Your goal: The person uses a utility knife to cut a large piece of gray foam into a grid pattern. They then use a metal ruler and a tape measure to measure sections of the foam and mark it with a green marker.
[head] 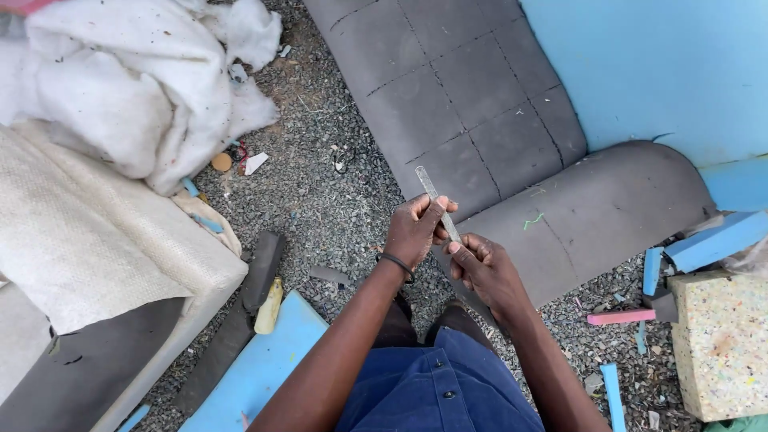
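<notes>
A thin flat grey metal blade (430, 190) points up and away from me, over a grey quilted foam cushion (480, 120). My left hand (414, 230) is closed around the blade's middle, and a dark band circles its wrist. Just below and to the right, my right hand (484, 268) pinches the blade's lower end between thumb and fingers. Both hands are held in front of my blue buttoned garment (436, 384), above gravel ground (336, 216).
A cream fabric-covered seat piece (104, 232) and white wadding (136, 80) lie at left. Blue foam sheets stand at upper right (656, 72) and lie at lower left (256, 368). A speckled foam block (720, 344), a pink strip (620, 318) and blue offcuts litter the right.
</notes>
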